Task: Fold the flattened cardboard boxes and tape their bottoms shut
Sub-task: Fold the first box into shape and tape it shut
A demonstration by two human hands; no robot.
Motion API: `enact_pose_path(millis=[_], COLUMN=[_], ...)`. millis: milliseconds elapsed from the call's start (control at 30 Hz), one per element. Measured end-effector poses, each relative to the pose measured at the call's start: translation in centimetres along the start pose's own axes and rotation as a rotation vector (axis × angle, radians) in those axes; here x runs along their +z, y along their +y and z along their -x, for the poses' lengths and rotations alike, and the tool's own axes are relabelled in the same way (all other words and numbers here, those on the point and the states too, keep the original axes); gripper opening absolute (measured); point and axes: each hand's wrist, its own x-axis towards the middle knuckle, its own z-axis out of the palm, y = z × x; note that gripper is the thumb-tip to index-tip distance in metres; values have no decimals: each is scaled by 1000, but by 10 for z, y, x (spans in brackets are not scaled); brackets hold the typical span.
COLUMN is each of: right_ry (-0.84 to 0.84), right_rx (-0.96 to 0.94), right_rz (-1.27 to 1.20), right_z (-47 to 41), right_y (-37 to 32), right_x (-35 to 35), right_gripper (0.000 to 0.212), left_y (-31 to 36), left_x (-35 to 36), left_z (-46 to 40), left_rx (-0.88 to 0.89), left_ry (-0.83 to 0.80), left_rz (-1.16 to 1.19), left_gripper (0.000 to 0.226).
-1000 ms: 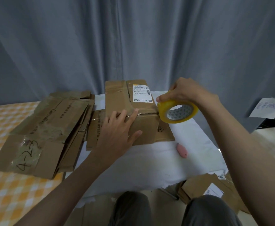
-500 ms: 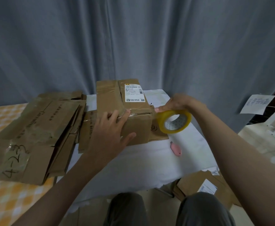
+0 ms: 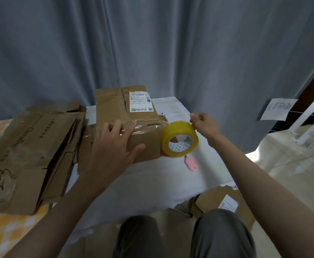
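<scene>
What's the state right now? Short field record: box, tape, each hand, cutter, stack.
box: folded cardboard box on the white table, tape across its seam
tape roll: yellow tape roll on edge at the box's right end
left hand: left hand flat on the box, fingers spread
right hand: right hand at the roll's top; grip blurred
cutter: pink cutter lying near the roll
stack: flattened boxes to the left
</scene>
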Motion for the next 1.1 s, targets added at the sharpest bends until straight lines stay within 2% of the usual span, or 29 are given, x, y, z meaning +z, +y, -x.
enact_pose_path(millis=[67, 167, 300, 367, 433, 500, 600, 733, 867, 1000, 1100], right_ry=[82, -34, -222, -202, -166, -124, -53, 97, 258, 238, 225], right_rx=[40, 73, -18, -41, -59, -69, -72, -48, -212, -417, -481], right_rz=[116, 193, 348, 390, 407, 390, 343, 198, -69, -183, -159], right_z=[7, 37, 62, 61, 59, 59, 60, 66, 88, 97, 91], right_y=[28, 49, 59, 68, 78, 84, 88, 89, 65, 28, 10], right_x=[-5, -6, 10, 19, 26, 32, 32, 17, 1, 2, 14], right_gripper=[16, 8, 19, 33, 35, 26, 13, 12, 14, 12, 11], left_y=[1, 5, 25, 35, 42, 49, 60, 61, 59, 64, 65], left_x=[-5, -16, -29, -27, -20, -14, -7, 12, 33, 35, 33], left_z=[-6, -23, -58, -81, -106, -128, -153, -171, -172, -173, -176], left_rx=[0, 5, -54, -74, -5, 112, 220, 234, 199, 194, 229], left_ry=[-19, -70, -140, -156, -188, -288, -473, -704, -702, -665, -710], left_rz=[9, 22, 88, 45, 76, 314, 594, 634, 635, 623, 581], left_gripper=[72, 64, 61, 60, 41, 17, 8, 21, 34, 32, 18])
